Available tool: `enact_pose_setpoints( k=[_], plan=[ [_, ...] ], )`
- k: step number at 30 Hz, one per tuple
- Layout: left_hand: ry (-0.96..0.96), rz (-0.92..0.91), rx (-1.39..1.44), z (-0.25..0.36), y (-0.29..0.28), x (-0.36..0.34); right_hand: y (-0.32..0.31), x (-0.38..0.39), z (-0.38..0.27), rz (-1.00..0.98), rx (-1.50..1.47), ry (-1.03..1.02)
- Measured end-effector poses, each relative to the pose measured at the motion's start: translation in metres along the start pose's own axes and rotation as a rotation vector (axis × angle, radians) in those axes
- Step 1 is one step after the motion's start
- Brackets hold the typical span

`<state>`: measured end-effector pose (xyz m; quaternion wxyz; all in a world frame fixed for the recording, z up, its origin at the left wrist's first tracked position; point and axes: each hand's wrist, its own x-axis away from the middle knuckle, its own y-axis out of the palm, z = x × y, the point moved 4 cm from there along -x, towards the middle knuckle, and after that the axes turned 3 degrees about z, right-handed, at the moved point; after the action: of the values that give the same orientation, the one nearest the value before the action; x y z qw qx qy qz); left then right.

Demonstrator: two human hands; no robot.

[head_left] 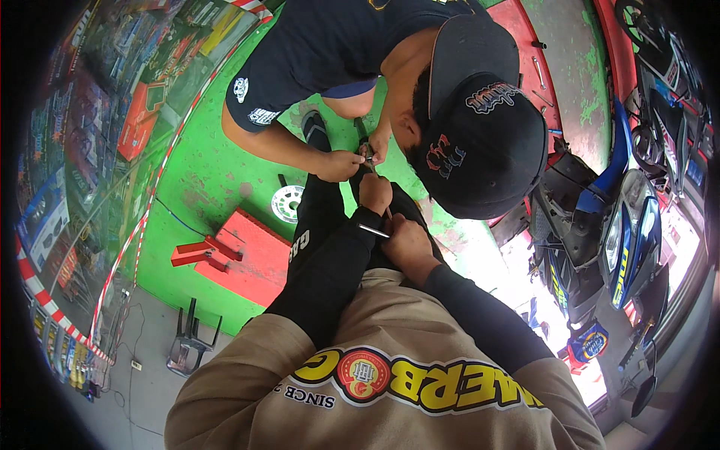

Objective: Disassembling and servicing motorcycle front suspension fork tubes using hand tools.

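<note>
My left hand is closed, and a thin rod-like tool sticks out of its far side. Closer to me, my right hand has its fingers curled together; what they grip is too small to name. A silver bar or band lies across my left wrist, beside the right fingers. Just beyond my left fist, a co-worker's two hands, one a fist and the other with bent fingers, hold a small metal part. The tool's tip points at that part, but fingers hide whether they touch.
On the green floor to the left lie a white perforated disc and a red block-like stand. The co-worker's capped head leans close on the right. Motorcycles stand farther right, a glass display case far left.
</note>
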<state>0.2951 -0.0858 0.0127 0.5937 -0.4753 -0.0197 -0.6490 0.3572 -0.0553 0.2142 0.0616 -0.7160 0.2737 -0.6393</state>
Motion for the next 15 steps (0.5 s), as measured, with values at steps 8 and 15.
enact_pose_setpoints(
  k=[8, 15],
  plan=[
    [-0.130, -0.051, 0.054, 0.001, -0.006, 0.000, -0.002, 0.003, -0.003, 0.000, -0.003, -0.017],
    [-0.058, -0.015, 0.011, -0.015, 0.016, -0.003, -0.001, 0.001, -0.002, 0.029, 0.007, 0.019]
  ],
)
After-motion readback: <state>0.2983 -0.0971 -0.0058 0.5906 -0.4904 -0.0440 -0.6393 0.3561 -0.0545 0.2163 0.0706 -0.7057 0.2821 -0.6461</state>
